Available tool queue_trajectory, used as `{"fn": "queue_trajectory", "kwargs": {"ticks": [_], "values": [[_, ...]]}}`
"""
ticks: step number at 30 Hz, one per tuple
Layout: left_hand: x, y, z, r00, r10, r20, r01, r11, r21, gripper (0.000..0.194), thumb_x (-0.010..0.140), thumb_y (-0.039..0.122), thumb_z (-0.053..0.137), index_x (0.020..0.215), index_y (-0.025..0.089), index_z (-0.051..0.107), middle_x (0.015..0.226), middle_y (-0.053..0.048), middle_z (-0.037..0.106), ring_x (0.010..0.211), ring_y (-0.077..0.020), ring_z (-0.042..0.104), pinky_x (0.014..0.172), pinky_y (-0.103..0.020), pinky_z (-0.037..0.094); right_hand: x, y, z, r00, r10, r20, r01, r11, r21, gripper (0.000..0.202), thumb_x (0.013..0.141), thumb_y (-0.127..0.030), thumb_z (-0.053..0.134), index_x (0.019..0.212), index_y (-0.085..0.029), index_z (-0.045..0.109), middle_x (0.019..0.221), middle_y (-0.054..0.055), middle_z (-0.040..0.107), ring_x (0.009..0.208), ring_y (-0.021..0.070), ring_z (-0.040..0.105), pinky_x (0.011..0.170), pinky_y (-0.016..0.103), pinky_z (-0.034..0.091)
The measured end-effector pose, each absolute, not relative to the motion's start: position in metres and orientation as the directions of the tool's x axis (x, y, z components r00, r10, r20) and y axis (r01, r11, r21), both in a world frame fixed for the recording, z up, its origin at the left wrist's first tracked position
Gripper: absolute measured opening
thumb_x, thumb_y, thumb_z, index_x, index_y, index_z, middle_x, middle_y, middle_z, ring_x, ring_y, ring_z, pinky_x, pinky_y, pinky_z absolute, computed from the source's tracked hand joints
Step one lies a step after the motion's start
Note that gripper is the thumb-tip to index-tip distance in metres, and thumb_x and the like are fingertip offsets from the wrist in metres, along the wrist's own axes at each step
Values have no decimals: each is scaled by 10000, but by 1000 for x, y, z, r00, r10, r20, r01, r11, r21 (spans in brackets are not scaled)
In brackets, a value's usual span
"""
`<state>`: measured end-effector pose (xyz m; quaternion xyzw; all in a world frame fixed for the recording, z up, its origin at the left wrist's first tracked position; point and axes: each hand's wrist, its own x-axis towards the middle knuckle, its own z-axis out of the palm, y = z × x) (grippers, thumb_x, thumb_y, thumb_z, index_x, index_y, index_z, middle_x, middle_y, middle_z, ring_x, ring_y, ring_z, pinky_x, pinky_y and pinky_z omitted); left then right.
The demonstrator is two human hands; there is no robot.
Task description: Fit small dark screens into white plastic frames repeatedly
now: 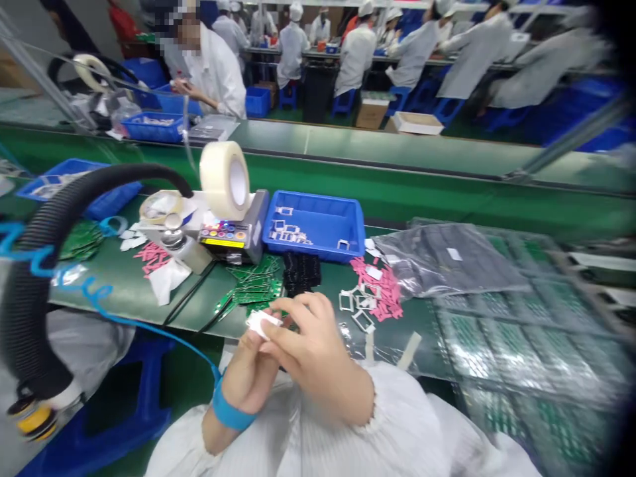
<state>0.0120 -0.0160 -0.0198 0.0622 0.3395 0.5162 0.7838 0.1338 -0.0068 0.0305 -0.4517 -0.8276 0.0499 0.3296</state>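
Note:
Both my hands meet above the near edge of the bench around a small white piece (263, 322). My left hand (251, 371), with a blue wrist strap (231, 405) on it, grips the piece from below and the left. My right hand (311, 338) presses on it from the right with bent fingers, partly hiding it. What kind of part it is cannot be made out. Just beyond the fingers lie green circuit boards with wires (256, 285) and a stack of black parts (301, 273). White square frames (358, 301) lie on pink strips (385, 291) to the right.
A blue bin (318, 222) with white frames stands behind, beside a tape dispenser box (233, 232) carrying a tape roll (223, 179). A black hose (30, 278) and blue coiled cord arch at left. Grey bags (447, 258) and trays of boards (497, 344) cover the right. Co-workers sit beyond.

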Motion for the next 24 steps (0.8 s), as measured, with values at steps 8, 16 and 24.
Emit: {"fn": "queue_trajectory", "kwargs": {"ticks": [8, 16, 24], "values": [[13, -15, -47, 489, 694, -529, -730, 657, 188, 352, 661, 469, 715, 891, 203, 689, 777, -6, 712, 839, -180, 633, 902, -432, 456, 259, 26, 10, 1, 985, 173, 954, 51, -297, 229, 905, -209, 454, 1019, -209, 652, 1010, 71, 680, 923, 206, 604, 819, 372, 405], [12, -16, -35, 497, 708, -502, -693, 672, 262, 354, 620, 461, 744, 865, 210, 697, 743, -14, 685, 789, -172, 614, 877, -404, 503, 324, 53, -39, 138, 990, -9, 986, -138, -89, 208, 885, -316, 545, 973, -137, 608, 960, 39, 629, 893, 167, 598, 821, 388, 475], [9, -11, -29, 475, 705, -526, -633, 689, 353, 389, 584, 504, 747, 830, 208, 691, 722, -14, 660, 772, -173, 589, 864, -406, 515, 321, 57, -24, 190, 980, 52, 980, -186, -73, 193, 890, -295, 536, 956, -128, 606, 967, 55, 619, 898, 175, 592, 821, 391, 473]]}}
